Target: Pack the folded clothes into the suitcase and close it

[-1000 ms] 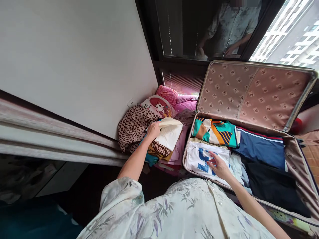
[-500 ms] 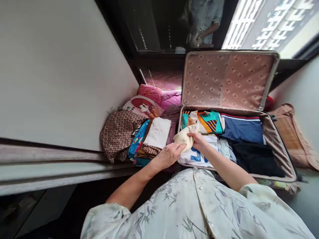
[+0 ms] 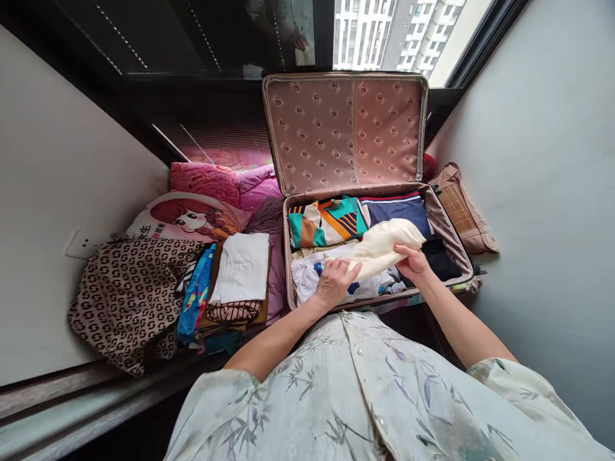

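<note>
A folded cream-coloured cloth garment (image 3: 384, 246) is held above the open suitcase (image 3: 289, 282). My right hand (image 3: 412, 262) grips its right end, thumb on top. At the lower left end, my left hand (image 3: 335, 280) holds the cloth's edge, fingers curled over it. Beneath lies a white garment with blue print (image 3: 305, 275), partly covered by the cloth and my hand. Behind it in the case are a folded teal, orange and white patterned garment (image 3: 331, 224), navy clothing (image 3: 396, 211) and a black garment (image 3: 442, 259), partly hidden by my right hand.
Left of the suitcase, a white folded garment (image 3: 243, 269) tops a clothes stack beside a brown patterned cloth bundle (image 3: 129, 294). Pillows, one with a cartoon girl (image 3: 192, 218), lie behind. The suitcase lid (image 3: 346, 137) leans upright near the window. A woven mat (image 3: 459, 208) lies right.
My view has swung to the right. The cream garment, bunched before, is now stretched longer between my hands, which are farther apart, with the right hand moved rightward over the case.
</note>
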`<state>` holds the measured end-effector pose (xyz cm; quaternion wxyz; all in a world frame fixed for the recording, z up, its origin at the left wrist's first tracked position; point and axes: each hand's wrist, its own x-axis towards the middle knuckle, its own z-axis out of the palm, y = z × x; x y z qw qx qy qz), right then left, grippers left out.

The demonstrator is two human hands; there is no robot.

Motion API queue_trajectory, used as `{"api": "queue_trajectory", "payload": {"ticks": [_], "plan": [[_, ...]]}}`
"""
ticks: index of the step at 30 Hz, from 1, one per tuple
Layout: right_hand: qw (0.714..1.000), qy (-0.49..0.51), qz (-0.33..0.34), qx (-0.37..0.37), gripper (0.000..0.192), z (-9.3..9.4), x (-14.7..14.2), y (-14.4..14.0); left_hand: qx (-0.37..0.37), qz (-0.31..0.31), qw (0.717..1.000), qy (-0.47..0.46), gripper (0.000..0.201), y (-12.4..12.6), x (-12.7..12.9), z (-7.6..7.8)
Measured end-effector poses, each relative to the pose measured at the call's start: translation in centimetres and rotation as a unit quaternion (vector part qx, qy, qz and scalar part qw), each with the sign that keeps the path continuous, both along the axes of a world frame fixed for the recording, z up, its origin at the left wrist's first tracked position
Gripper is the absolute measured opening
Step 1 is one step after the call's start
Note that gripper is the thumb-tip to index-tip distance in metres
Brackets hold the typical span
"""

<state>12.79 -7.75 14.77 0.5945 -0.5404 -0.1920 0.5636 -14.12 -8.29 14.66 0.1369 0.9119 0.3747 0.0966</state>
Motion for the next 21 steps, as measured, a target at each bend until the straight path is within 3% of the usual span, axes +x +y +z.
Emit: {"api": "queue_trajectory", "payload": {"ticks": [2, 4, 5, 7, 9, 10, 12, 15, 18, 21], "plan": [[0.997, -0.073, -0.002, -0.015, 0.05, -0.9, 4.3, -2.3, -0.027, -0.076, 0.997, -0.006, 0.049, 0.1, 3.2, -1.7], [0.973, -0.211, 0.013, -0.087, 0.061, -1.9, 8.5, -4.8, -0.073, -0.146, 0.986, 0.016, 0.051, 0.1, 5.4, -3.6], [0.942, -0.305, 0.031, -0.137, 0.068, -2.5, 10.3, -5.9, -0.103, -0.164, 0.98, 0.034, 0.052, 0.0, 6.1, -4.6], [0.838, -0.497, 0.088, -0.208, 0.08, -3.4, 13.3, -7.9, -0.153, -0.154, 0.974, 0.065, 0.049, 0.0, 7.0, -6.2], [0.727, -0.637, 0.155, -0.204, 0.083, -4.1, 14.8, -9.0, -0.154, -0.116, 0.978, 0.072, 0.05, 0.1, 7.6, -7.4], [0.686, -0.68, 0.182, -0.185, 0.08, -4.4, 15.0, -9.3, -0.136, -0.105, 0.983, 0.066, 0.054, 0.2, 7.8, -7.8], [0.633, -0.726, 0.225, -0.151, 0.076, -4.8, 14.4, -9.0, -0.097, -0.108, 0.988, 0.057, 0.07, 0.4, 8.3, -8.4], [0.608, -0.718, 0.302, -0.154, 0.089, -5.7, 12.4, -7.4, -0.1, -0.129, 0.983, 0.09, 0.089, 0.8, 8.8, -9.5], [0.607, -0.658, 0.402, -0.191, 0.11, -7.2, 11.3, -5.6, -0.118, -0.122, 0.98, 0.106, 0.085, 0.8, 9.1, -11.2], [0.596, -0.63, 0.453, -0.208, 0.12, -9.3, 12.0, -4.9, -0.12, -0.113, 0.982, 0.087, 0.076, 0.2, 9.3, -12.3]]}}
